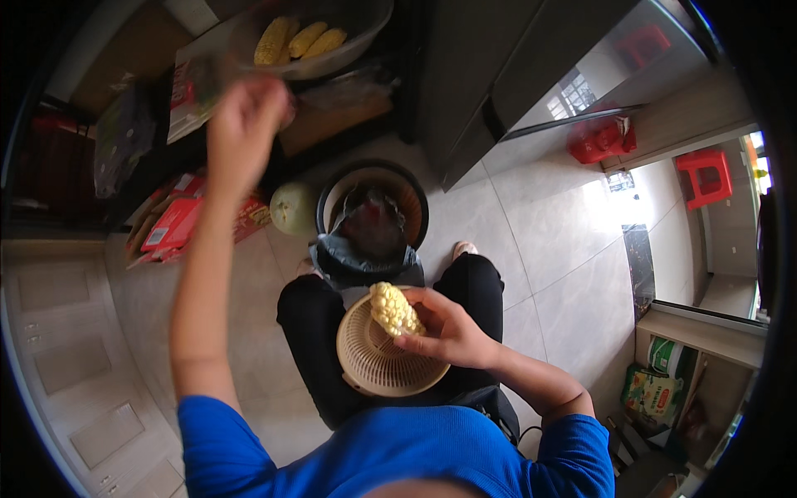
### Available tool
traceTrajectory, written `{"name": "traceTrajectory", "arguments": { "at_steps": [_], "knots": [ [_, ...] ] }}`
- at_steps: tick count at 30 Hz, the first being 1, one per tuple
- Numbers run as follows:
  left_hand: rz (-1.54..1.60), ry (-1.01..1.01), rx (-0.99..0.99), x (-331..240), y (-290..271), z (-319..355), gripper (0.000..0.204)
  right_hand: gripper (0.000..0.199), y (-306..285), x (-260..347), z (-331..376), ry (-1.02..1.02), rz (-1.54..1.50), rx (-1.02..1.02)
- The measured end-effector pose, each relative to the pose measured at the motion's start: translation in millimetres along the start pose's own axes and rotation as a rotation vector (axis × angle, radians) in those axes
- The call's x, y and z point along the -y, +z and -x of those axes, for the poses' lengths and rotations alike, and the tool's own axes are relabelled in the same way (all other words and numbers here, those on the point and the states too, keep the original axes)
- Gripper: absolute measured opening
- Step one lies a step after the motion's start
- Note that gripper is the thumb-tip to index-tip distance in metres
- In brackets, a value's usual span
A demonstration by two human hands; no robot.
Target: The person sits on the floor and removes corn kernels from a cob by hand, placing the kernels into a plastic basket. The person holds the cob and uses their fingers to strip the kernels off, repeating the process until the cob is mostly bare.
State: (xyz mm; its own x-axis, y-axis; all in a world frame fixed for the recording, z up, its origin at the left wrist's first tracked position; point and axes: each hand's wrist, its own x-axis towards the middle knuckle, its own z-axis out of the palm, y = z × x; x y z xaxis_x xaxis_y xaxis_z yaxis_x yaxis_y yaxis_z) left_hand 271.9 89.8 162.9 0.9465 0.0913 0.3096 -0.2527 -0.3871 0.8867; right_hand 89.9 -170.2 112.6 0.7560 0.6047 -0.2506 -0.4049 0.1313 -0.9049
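My right hand (448,330) is closed around the lower end of a pale yellow corn cob (394,309). The cob tilts over a beige slatted plastic basket (365,353) resting on my lap. Stretched far forward, my left hand (249,114) is blurred by motion; its fingers look bent, but I cannot make out whether they hold anything. Just beyond it, a clear plastic bowl (365,41) on a dark shelf contains several yellow corn cobs (305,40).
Between my feet stands a round bin (422,195) with a dark bag liner (365,253). Beside it are a pale green round melon or gourd (292,207) and red cartons (178,224). A dark cabinet (498,66) rises ahead; a red stool (704,177) stands at right.
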Motion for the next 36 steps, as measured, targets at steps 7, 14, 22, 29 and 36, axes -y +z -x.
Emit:
{"name": "traceTrajectory", "arguments": {
  "at_steps": [7, 14, 22, 29, 36],
  "knots": [
    [0.769, -0.613, 0.29, -30, 31, 264, 0.043, 0.045, 35, -17, 27, -0.165, 0.533, -0.227],
    [0.955, -0.946, 0.124, -37, 40, 319, 0.042, 0.045, 27, -40, 60, 0.117, -0.084, 0.017],
    [0.888, -0.881, 0.017, -49, 50, 327, 0.035, 0.05, 20, -57, 74, 0.14, -0.158, -0.098],
    [0.552, -0.606, 0.094, -49, 55, 336, 0.043, 0.047, 22, -61, 68, 0.151, -0.361, -0.145],
    [0.451, -0.516, -0.032, -44, 71, 341, 0.041, 0.024, 33, -68, 69, 0.13, -0.039, -0.218]
  ]
}}
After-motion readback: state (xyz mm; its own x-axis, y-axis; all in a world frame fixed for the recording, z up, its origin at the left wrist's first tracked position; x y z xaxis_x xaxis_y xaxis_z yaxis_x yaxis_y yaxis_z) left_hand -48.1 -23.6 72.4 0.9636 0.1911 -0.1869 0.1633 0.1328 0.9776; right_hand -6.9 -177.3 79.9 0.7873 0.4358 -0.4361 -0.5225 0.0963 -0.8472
